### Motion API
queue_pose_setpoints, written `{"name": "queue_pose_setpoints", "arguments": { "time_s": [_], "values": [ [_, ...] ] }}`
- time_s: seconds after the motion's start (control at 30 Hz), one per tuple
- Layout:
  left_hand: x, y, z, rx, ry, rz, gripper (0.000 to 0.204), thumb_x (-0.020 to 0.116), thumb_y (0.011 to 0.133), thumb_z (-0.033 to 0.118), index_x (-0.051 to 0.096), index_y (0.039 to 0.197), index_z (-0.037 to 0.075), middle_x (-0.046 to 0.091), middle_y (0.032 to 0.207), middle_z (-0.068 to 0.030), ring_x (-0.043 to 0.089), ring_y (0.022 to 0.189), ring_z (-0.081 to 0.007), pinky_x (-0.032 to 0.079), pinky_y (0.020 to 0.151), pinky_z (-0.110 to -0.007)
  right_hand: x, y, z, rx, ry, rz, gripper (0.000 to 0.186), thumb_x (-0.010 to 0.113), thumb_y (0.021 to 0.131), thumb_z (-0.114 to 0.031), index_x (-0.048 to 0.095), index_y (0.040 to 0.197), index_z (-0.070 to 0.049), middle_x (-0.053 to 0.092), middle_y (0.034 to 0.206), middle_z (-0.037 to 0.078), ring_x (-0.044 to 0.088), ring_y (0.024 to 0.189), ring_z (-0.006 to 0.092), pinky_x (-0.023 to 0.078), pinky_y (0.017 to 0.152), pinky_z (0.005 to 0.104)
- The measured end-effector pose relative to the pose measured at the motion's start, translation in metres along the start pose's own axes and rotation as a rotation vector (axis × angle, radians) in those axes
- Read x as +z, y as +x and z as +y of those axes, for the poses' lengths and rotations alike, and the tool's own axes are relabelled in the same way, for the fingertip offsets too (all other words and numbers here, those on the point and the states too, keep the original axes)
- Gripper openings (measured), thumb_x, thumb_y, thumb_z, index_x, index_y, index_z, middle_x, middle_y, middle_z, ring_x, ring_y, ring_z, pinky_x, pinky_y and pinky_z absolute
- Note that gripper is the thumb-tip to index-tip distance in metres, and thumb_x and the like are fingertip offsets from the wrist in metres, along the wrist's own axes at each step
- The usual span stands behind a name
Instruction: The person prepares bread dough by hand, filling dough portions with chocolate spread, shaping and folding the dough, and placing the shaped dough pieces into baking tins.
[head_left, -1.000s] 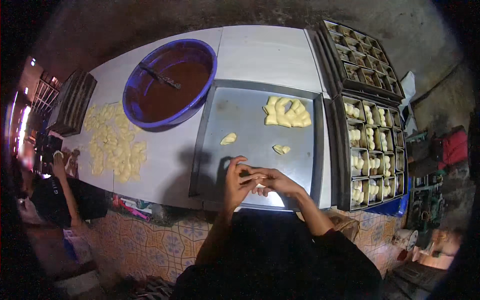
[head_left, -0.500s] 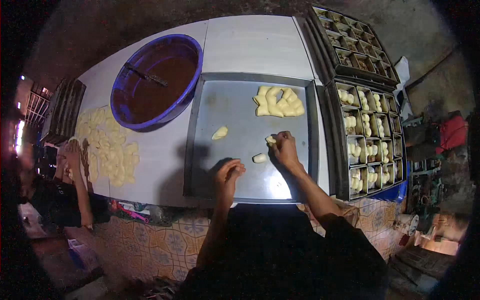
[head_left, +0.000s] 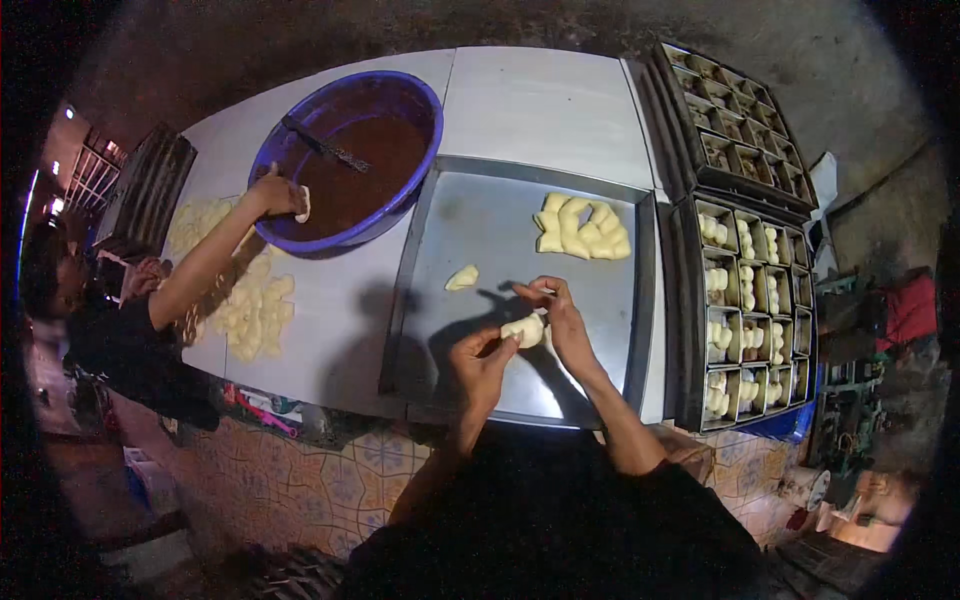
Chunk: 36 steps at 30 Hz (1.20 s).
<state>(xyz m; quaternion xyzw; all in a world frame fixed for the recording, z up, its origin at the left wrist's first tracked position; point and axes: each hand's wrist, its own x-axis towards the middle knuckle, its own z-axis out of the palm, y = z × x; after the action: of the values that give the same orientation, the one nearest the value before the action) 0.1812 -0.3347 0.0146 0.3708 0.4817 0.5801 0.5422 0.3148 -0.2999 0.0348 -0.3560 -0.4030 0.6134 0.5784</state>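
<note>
Over the metal tray (head_left: 480, 185), my left hand (head_left: 480, 368) pinches a small pale roll of dough (head_left: 521, 331) between thumb and fingers. My right hand (head_left: 566, 330) is against the roll's right end, its upper fingers raised and apart. A bit of dough shows at its palm, and its lower fingers, partly hidden, curl round it. To the left on the tray lies a single piece of dough (head_left: 462, 277). A cluster of shaped dough pieces (head_left: 585, 228) sits at the tray's far right.
Right of the tray stands a divided baking tin (head_left: 745, 310) with dough in many compartments; another tin (head_left: 735, 120) lies behind it. A blue basin (head_left: 430, 150) of brown filling is at the left, where a co-worker's hand (head_left: 280, 195) reaches over flat dough pieces (head_left: 255, 310).
My hands have come together, and the roll that lay on the tray is now lifted between them. The co-worker's hand has moved from the flat dough to the basin. The view has shifted slightly.
</note>
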Motion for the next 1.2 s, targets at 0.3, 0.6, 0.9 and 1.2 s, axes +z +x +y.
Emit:
{"name": "queue_pose_setpoints", "arguments": {
  "time_s": [0.3,0.6,0.9,1.2],
  "values": [
    [0.001,0.037,0.030,-0.477,-1.353,-0.649,0.100,0.066,0.073,0.064,0.032,0.138,-0.004,0.050,0.128,-0.0224,0.049,0.120,-0.0314,0.040,0.102,-0.042,-0.018,0.011,0.013,0.177,-0.227,-0.344,0.087,0.060,0.084,-0.056,0.024,0.144,-0.004,0.039,0.139,0.014,0.035,0.130,0.0235,0.029,0.108,0.0379],
    [-0.112,0.317,0.093,0.279,0.585,0.201,0.067,0.031,0.095,0.065,0.063,0.072,0.010,0.046,0.057,0.0009,0.045,0.050,-0.0139,0.037,0.050,-0.032,-0.015,0.035,0.035,0.150,-0.185,-0.197,0.106,0.059,0.076,-0.072,0.017,0.151,-0.011,0.018,0.153,0.010,0.039,0.124,0.0233,0.047,0.089,0.0380],
    [-0.105,0.286,0.084,-0.203,0.530,-0.055,0.091,0.020,0.091,0.072,0.072,0.093,-0.002,0.068,0.074,-0.0097,0.061,0.072,-0.0203,0.046,0.072,-0.032,-0.021,0.041,0.044,0.201,-0.101,-0.094,0.072,0.058,0.093,-0.037,0.024,0.148,-0.006,0.033,0.147,0.009,0.047,0.118,0.0184,0.050,0.087,0.0331],
    [-0.006,0.086,0.060,-0.320,-0.316,-0.094,0.040,0.046,0.100,0.014,0.044,0.138,0.003,0.054,0.125,-0.0082,0.056,0.110,-0.0184,0.045,0.095,-0.035,0.009,0.043,0.035,0.201,0.118,0.281,0.019,0.059,0.094,-0.014,0.065,0.102,0.002,0.064,0.091,0.005,0.055,0.074,0.0116,0.045,0.065,0.0237]
  ]
}}
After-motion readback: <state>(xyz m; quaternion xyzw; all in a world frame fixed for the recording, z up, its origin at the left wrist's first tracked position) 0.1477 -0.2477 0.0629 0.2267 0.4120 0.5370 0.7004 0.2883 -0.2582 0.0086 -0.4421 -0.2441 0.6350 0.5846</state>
